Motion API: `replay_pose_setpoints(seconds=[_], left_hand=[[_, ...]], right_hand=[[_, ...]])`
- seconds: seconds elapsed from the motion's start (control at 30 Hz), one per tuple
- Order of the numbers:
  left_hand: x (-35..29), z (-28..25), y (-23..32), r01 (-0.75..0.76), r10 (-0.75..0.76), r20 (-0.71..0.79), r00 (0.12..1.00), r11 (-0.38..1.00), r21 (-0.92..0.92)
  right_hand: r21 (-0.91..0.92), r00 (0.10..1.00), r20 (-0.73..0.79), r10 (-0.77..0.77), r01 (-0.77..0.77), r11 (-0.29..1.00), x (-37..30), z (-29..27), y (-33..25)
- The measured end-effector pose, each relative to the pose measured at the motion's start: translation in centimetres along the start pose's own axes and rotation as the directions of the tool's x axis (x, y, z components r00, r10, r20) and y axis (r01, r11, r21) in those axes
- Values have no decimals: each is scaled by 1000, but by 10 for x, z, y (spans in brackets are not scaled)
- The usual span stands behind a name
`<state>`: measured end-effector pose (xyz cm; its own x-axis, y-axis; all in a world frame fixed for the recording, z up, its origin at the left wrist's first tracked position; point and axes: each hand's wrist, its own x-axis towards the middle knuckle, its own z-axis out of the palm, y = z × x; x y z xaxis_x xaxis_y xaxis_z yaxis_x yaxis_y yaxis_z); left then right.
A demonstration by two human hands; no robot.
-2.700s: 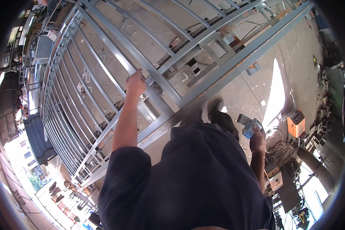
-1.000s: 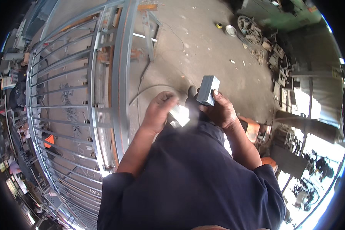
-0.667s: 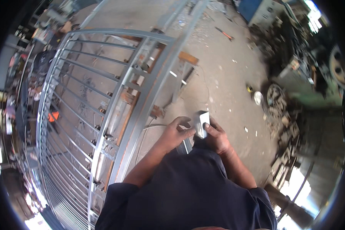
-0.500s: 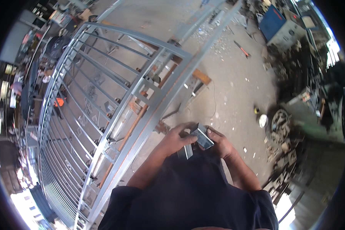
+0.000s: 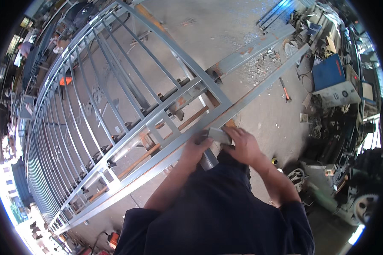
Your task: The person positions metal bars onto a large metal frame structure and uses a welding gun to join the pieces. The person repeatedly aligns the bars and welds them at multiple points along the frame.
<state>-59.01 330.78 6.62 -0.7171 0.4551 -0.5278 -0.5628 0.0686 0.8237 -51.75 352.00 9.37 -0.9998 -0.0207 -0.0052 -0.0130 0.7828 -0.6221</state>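
Close in front of my body, both hands are on short pieces of grey metal. My left hand (image 5: 194,149) is closed around a short metal piece (image 5: 209,160) that sticks out below its fingers. A second, block-like metal piece (image 5: 219,136) sits between the two hands, with the left fingertips at its left end. My right hand (image 5: 246,146) grips that piece from the right, fingers over its top. Just beyond the hands lies the long rail of a large barred metal frame (image 5: 178,142), its many thin bars stretching off to the left.
Steel beams (image 5: 259,46) run off toward the far right. On the concrete floor lie an orange-handled tool (image 5: 285,90) and metal scraps (image 5: 259,68). A blue-and-grey machine box (image 5: 336,83) stands at the right amid clutter. A person (image 5: 25,49) is at the far left.
My view has turned, so the barred frame's rail now lies closer to my hands. The block-like piece has turned, and my right hand has moved over its top.
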Motion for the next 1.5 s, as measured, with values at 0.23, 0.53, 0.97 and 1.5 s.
replay_pose_setpoints(seconds=[0.23, 0.53, 0.97, 1.5], left_hand=[[13, -19, -1, 77, -99, -354, 930, 994, -75], [-24, 38, -75, 50, -272, -680, 680, 944, -327], [-19, 87, -53, 88, -320, -641, 697, 926, -367], [-222, -13, -172, -332, -347, -848, 400, 808, -487]], right_hand=[[-128, 998, -63, -11, 3, 992, 210, -22, 176], [130, 887, 361, -288, 258, 957, 343, 22, 272], [-37, 743, 581, -333, 432, 901, 370, 10, 251], [240, 962, 261, -83, 19, 971, 94, 128, 27]])
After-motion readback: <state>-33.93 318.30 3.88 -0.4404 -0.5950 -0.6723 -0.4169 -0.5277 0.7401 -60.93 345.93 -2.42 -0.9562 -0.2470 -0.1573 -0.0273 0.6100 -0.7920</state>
